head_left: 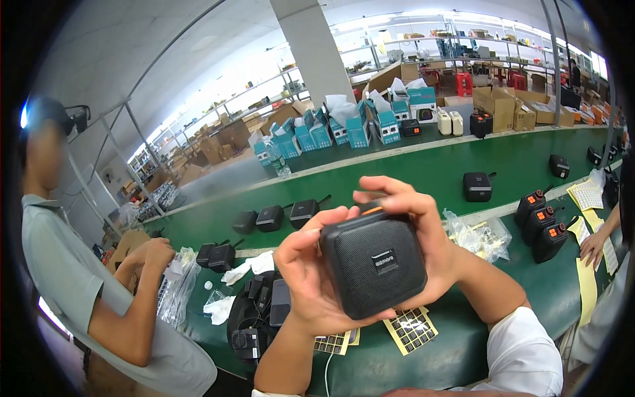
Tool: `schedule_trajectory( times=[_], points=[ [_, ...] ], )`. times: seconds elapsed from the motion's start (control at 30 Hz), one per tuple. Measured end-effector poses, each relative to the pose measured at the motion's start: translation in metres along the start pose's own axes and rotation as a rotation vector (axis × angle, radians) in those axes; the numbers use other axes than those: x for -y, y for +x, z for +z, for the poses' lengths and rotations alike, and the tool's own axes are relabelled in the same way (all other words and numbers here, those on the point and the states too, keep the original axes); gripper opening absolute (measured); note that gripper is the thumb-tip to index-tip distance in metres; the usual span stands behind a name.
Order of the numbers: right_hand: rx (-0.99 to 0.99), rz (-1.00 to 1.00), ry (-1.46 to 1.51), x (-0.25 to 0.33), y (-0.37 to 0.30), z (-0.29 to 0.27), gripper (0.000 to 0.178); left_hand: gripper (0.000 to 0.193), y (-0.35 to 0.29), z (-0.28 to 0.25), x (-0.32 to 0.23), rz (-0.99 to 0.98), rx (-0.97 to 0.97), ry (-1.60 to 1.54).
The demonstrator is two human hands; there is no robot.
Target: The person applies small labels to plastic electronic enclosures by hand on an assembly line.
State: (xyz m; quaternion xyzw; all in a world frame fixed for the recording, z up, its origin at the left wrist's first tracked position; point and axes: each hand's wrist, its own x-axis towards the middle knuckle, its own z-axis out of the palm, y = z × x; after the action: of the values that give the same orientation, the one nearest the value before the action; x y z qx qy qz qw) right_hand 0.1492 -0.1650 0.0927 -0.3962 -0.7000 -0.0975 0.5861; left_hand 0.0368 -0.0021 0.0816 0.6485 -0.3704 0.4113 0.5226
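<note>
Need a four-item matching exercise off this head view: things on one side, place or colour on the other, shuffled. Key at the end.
Things
1. Nearest black device
2. Bottle
3. Dark-squared sheet
4. Stool

Place or colour
A. Red
B. On the near green bench, below the hands
C. Between left hand and right hand
D. Beside the blue boxes

Pairs: 1-C, 2-D, 3-B, 4-A

Blue boxes point(358, 132) stand in a row near a clear bottle point(278, 159); red stools point(464, 84) stand beyond a cardboard box point(493, 106).
</note>
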Motion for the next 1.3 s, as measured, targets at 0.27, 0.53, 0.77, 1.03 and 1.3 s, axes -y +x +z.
schedule_trajectory(
  times=[0.27,0.53,0.77,1.03,1.3],
  points=[
    [0.137,0.044,-0.463,-0.014,0.0,-0.025,0.108,0.093,0.009,-0.028,-0.008,-0.068,0.28,0.287],
    [-0.029,0.716,-0.871,-0.171,-0.11,-0.084,0.112,0.03,0.013,-0.004,-0.061,-0.332,0.174,-0.088],
    [0.025,0.821,-1.197,-0.18,-0.13,-0.082,0.093,0.021,0.0,-0.022,-0.087,-0.271,0.357,-0.114],
    [0.313,0.829,-0.384,-0.063,-0.043,-0.018,0.067,0.014,-0.007,-0.005,-0.081,-0.316,0.311,-0.165],
    [0.383,0.556,-0.526,-0.014,-0.117,0.004,0.046,0.013,-0.006,-0.01,-0.076,-0.27,0.357,-0.374]
  ],
)
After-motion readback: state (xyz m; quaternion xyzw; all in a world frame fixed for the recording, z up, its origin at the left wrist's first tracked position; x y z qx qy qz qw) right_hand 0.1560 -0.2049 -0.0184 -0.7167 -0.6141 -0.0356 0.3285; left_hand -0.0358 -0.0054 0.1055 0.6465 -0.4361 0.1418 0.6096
